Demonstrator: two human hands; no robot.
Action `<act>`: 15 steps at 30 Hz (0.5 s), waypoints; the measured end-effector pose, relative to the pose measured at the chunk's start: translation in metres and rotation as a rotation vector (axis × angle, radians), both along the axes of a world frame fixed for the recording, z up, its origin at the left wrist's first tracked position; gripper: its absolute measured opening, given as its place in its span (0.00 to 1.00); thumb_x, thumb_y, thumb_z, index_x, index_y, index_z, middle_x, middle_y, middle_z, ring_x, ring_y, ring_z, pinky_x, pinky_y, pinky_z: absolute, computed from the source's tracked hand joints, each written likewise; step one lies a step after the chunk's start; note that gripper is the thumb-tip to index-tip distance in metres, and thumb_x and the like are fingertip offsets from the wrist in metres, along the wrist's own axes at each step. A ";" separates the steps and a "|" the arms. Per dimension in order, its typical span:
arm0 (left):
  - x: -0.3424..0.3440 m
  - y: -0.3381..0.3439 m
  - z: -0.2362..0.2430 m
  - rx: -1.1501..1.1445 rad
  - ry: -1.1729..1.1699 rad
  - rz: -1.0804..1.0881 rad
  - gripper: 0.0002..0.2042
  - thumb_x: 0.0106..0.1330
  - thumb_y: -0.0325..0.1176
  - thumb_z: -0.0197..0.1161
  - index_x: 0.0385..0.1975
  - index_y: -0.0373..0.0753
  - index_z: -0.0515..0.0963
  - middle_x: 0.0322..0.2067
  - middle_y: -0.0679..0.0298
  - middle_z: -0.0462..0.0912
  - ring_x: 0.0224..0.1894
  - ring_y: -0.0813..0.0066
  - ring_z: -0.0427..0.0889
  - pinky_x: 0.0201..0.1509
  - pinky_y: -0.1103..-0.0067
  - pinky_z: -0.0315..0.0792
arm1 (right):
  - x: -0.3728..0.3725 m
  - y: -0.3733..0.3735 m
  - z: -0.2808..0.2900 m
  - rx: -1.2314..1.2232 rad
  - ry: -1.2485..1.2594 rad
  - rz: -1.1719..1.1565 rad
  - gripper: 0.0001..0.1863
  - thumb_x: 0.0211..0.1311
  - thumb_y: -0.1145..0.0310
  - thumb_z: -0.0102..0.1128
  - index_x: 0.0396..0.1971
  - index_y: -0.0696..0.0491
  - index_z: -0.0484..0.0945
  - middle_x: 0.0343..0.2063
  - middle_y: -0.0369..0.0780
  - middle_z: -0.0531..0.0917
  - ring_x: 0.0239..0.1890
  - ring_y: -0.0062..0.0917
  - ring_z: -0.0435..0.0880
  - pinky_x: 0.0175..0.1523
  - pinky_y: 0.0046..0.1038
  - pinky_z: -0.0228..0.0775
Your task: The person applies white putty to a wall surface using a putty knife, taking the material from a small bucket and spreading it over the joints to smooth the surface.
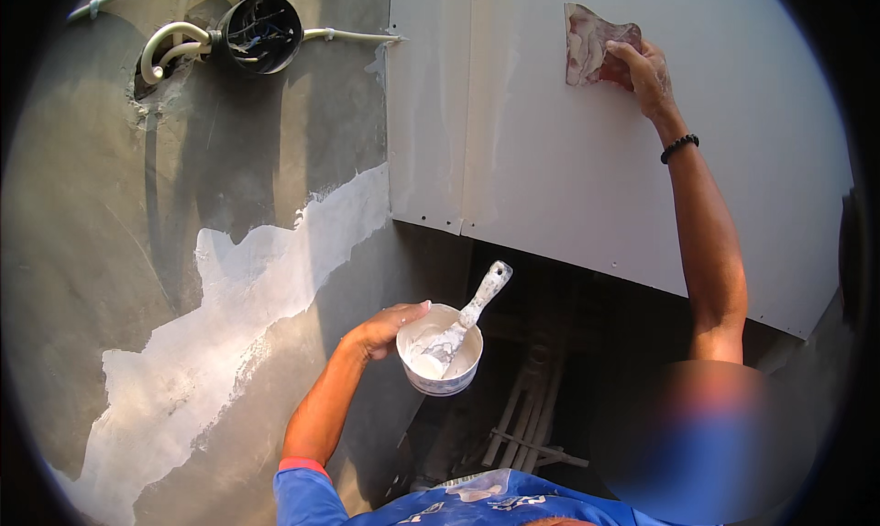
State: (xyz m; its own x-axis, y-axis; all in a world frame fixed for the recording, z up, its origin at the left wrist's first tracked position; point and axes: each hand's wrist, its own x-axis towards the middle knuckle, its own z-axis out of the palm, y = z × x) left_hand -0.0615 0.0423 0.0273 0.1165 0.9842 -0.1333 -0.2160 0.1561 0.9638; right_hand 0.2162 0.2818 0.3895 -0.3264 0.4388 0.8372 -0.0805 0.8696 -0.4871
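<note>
My left hand [390, 329] grips the rim of a small white tub [442, 384] of pale filler paste, its thumb over the edge. Inside the tub leans a putty knife [472, 310], its smeared handle sticking up past the rim toward the upper right. Raised to the upper right, my right hand [647, 78] pinches a flat reddish spreader [594, 47] coated with white paste. The spreader lies against or very close to the white board [550, 159]; whether it touches I cannot tell.
A grey plastered wall [73, 205] stands at left, crossed by a white filler band [238, 297]. Above it sits a round black junction box [263, 33] with pale conduits [353, 36]. A vertical joint [469, 104] runs down the board. Below its lower edge, poles [532, 416] lie in shadow.
</note>
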 end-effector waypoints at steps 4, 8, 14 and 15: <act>-0.012 -0.031 -0.003 -0.043 0.046 0.162 0.26 0.68 0.49 0.56 0.55 0.32 0.71 0.52 0.54 0.77 0.54 0.65 0.76 0.58 0.71 0.70 | 0.011 -0.013 0.006 0.034 0.053 0.060 0.11 0.58 0.64 0.59 0.32 0.58 0.77 0.26 0.37 0.81 0.27 0.19 0.81 0.32 0.23 0.78; -0.029 -0.061 -0.015 -0.037 0.058 0.231 0.24 0.69 0.47 0.55 0.53 0.31 0.73 0.49 0.54 0.79 0.51 0.67 0.78 0.56 0.71 0.71 | 0.016 -0.017 0.003 0.036 0.102 0.056 0.11 0.57 0.64 0.60 0.29 0.58 0.77 0.26 0.36 0.80 0.26 0.18 0.80 0.31 0.22 0.77; -0.049 -0.085 -0.034 0.076 0.112 0.207 0.24 0.69 0.48 0.53 0.52 0.33 0.74 0.45 0.57 0.81 0.46 0.71 0.79 0.51 0.74 0.72 | 0.012 -0.040 0.009 0.050 0.135 0.064 0.09 0.57 0.67 0.58 0.31 0.57 0.77 0.27 0.36 0.80 0.25 0.19 0.80 0.31 0.23 0.78; -0.051 -0.087 -0.036 0.082 0.098 0.206 0.24 0.69 0.49 0.54 0.51 0.32 0.74 0.46 0.57 0.81 0.47 0.71 0.79 0.51 0.74 0.72 | 0.012 -0.041 0.009 0.049 0.141 0.063 0.09 0.57 0.67 0.58 0.31 0.57 0.77 0.27 0.36 0.80 0.25 0.19 0.80 0.31 0.23 0.78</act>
